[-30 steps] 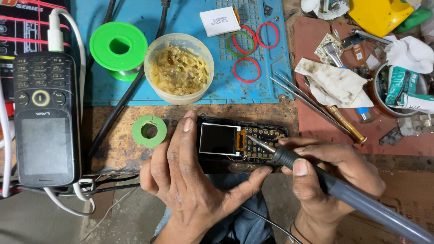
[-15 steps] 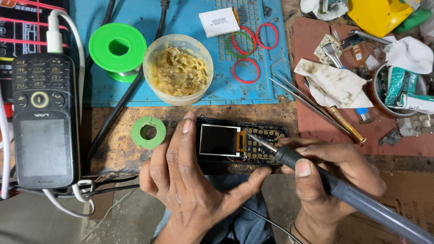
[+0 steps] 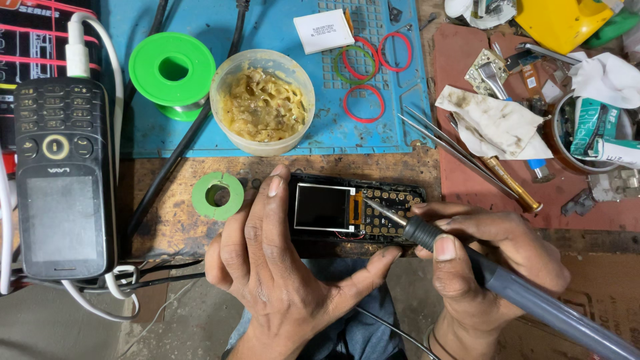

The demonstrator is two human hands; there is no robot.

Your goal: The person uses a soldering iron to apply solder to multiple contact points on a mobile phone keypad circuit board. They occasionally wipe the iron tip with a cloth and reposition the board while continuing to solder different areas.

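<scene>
- Two hands work on one item: the opened phone board [image 3: 357,212], which lies flat at the near edge of the wooden bench [image 3: 167,227], screen side up, with its keypad contacts to the right of the small display.
- Your left hand [image 3: 280,267] steadies the board. Its fingers rest along the left end of the board and its thumb presses the near edge, so the board is pinched between them.
- Your right hand [image 3: 487,260] is closed in a pen grip around the soldering iron [image 3: 507,283], thumb on top of the black collar.
- Iron tip position: it sits on the strip between the display and the keypad contacts. Compared with the two earlier views, the tip lies at the same spot and at the same angle.
- Little has changed in the last second. Neither hand has shifted, and the board has not moved on the bench. Read this as a sustained dwell of the tip on one joint.
- Whether solder has flowed at the tip cannot be told; the point is too small to resolve.
- Nearby items are untouched:
  - a green tape ring [image 3: 217,195] just left of your left fingers;
  - a plastic tub of brass wool [image 3: 263,103] and a green solder spool [image 3: 172,72] on the blue mat [image 3: 393,127] beyond the board;
  - tweezers [image 3: 453,150] to the right;
  - a dark keypad phone [image 3: 57,180] on a white cable at far left.
</scene>
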